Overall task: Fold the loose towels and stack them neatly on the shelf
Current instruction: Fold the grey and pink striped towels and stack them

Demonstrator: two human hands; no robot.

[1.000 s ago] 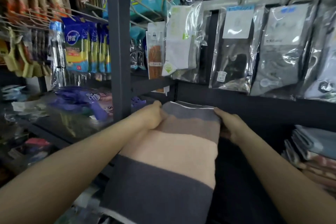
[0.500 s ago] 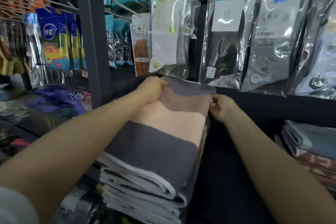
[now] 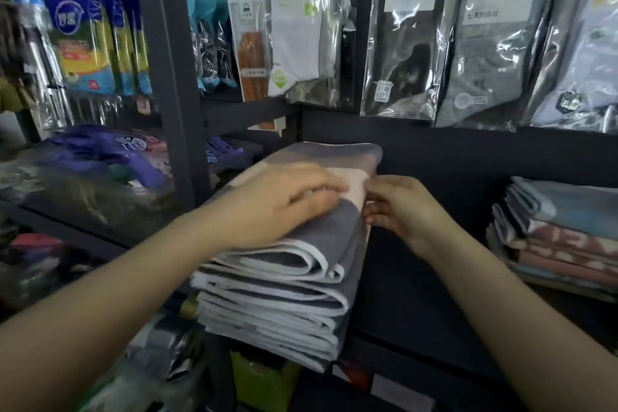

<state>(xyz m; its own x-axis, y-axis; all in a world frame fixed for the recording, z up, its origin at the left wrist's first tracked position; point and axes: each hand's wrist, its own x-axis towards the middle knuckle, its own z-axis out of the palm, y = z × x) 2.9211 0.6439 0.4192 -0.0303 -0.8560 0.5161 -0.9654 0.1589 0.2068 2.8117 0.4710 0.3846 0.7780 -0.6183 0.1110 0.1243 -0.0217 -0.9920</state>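
The left hand (image 3: 284, 201) is blurred; part of the top towel (image 3: 334, 157) is hidden beneath it. The right-hand towel stack (image 3: 561, 231) is cut off by the edge.

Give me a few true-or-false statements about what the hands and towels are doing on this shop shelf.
1. The left hand lies flat on top of the grey striped towel pile. True.
2. The right hand is holding a packet of socks. False: it touches the pile's right edge.
3. A second towel stack sits further right on the shelf. True.
4. The striped pile is a single towel. False: many folded layers show at its front.
5. Packets hang above the towels. True.
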